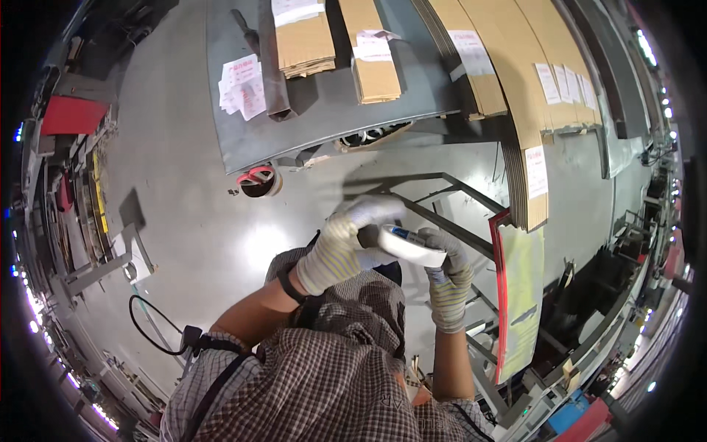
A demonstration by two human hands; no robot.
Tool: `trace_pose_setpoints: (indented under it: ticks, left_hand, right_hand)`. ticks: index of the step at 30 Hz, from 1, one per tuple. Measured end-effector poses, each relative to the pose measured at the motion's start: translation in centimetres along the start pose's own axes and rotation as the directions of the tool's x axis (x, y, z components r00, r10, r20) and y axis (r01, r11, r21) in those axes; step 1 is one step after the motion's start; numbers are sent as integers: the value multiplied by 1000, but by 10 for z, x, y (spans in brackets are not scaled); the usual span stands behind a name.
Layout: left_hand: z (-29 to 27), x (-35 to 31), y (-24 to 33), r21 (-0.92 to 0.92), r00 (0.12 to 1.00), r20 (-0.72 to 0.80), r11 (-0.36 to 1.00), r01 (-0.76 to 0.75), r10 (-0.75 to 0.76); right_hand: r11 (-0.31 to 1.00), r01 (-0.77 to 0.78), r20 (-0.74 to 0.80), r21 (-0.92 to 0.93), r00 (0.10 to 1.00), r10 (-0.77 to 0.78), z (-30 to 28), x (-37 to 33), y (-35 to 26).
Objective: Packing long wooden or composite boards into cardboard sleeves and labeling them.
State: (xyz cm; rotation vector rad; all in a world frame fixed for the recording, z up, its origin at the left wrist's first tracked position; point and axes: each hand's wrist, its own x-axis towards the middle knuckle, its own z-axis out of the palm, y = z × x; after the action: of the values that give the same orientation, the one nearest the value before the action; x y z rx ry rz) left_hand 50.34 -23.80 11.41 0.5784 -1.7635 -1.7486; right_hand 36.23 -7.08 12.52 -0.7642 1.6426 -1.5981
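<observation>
In front of my body I hold a white roll of tape (414,252), tilted, with a dark blue patch showing on its inner side. My left hand (344,247), in a pale glove with yellow stripes, is closed at the roll's left end, its thumb below and fingers above. My right hand (451,274), gloved alike, grips the right end with its fingers bent over the top. Some of the fingertips are hidden behind the roll. Both hands are above the floor, short of the table's near edge.
Ahead stands a grey-topped table (317,132) with stacks of flat cardboard (305,46) and printed paper slips (241,86). A round container (261,184) with red-handled scissors (255,175) sits by its near edge. At right are a metal frame (471,237) and a yellow-green panel with a red edge (521,302).
</observation>
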Motion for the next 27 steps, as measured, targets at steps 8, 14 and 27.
trace_pose_setpoints:
  ticks: [8,14,27]
  left_hand:
    - [8,22,52,6,954,281,995,104,-101]
    - [37,43,58,-152,812,544,927,344,-212]
    - [174,45,84,-227,906,361,921,316,-222]
  right_hand:
    - [499,464,298,-732,877,-378,-15,24,-52]
    - [993,16,-38,119,999,-12,-49,30,-46]
    - [827,357,75,-435,929,-362,-182,21,-90]
